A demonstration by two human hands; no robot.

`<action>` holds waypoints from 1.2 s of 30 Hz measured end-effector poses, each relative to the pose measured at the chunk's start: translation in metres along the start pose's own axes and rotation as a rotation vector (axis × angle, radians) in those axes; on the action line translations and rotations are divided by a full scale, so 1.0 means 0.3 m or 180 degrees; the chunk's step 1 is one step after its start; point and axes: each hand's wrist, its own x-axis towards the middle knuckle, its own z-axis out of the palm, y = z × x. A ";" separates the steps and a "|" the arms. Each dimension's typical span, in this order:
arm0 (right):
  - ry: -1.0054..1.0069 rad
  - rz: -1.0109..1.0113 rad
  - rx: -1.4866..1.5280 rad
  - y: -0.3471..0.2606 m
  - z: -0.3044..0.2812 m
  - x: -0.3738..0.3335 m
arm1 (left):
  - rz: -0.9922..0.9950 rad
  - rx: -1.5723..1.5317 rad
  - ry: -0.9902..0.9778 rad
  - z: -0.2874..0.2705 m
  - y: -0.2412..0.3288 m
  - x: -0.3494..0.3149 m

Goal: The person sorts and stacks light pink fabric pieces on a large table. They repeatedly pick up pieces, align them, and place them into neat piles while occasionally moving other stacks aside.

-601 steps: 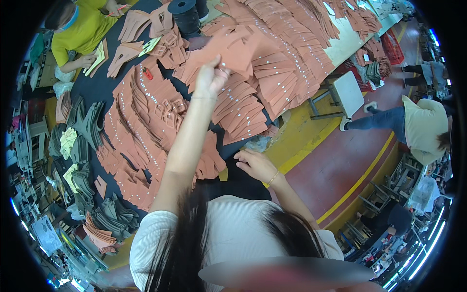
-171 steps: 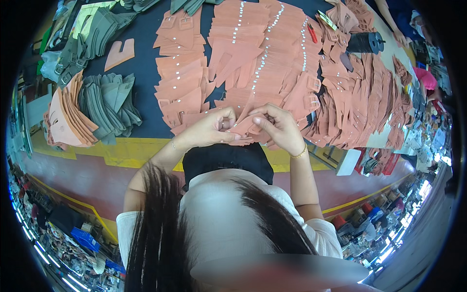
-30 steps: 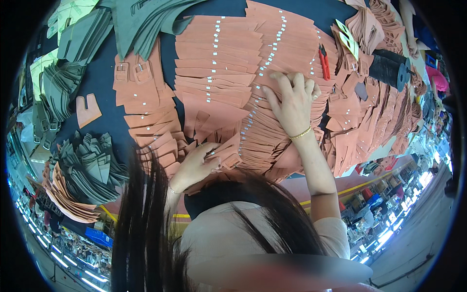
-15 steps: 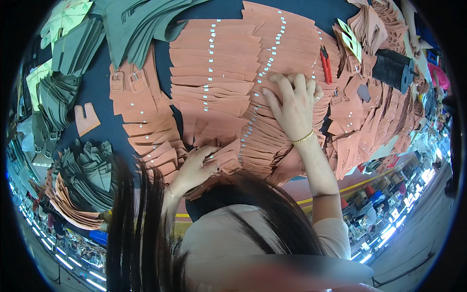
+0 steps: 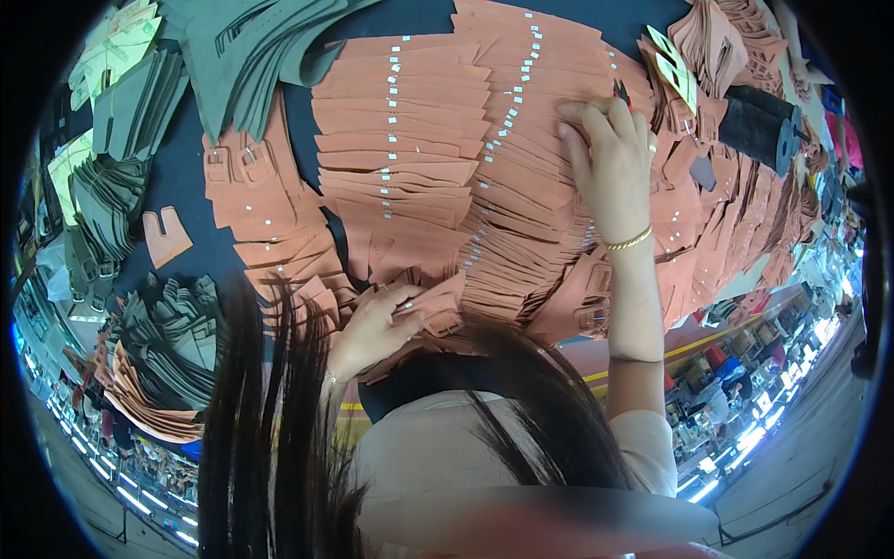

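Observation:
My left hand is low in the middle, its thumb and fingers closed on a salmon-coloured strap piece, with a small buckle just beneath. My right hand is farther out to the right, its fingers curled down over red thread snips. Only the dark tip and a bit of red show beyond the knuckles; the hand covers the rest. Under and beside it spread overlapping rows of salmon pieces, which look like leather. Small white labels run down them in lines.
Grey-green cut pieces lie in stacks at the left. Two buckled salmon straps rest left of the rows. A black spool sits at the right, near a pale yellow slotted piece. A loose notched piece lies on the dark tabletop.
My right hand has moved from the salmon rows up and right onto the red snips, now mostly covered. My left hand stays nearly in place with the strap piece.

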 end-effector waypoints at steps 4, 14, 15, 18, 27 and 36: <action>-0.0495 -0.0052 0.0286 0.041 -0.017 0.053 | 0.0243 0.0104 -0.0609 -0.030 0.141 0.022; -0.1545 0.0526 0.0783 0.026 -0.063 0.102 | 0.0397 0.0888 -0.0705 -0.114 0.496 0.391; -0.1620 0.0632 0.0910 0.028 -0.058 0.097 | 0.0490 0.1061 -0.0577 -0.114 0.500 0.408; -0.1747 0.0701 0.1331 0.046 -0.042 0.093 | 0.0420 0.1192 -0.0439 -0.126 0.495 0.436; -0.1918 0.1799 0.3402 0.077 0.018 -0.010 | 0.0283 0.1513 -0.0554 -0.159 0.496 0.475; -0.0413 0.1072 0.1913 -0.034 0.058 -0.107 | 0.0200 0.1753 -0.0594 -0.158 0.481 0.457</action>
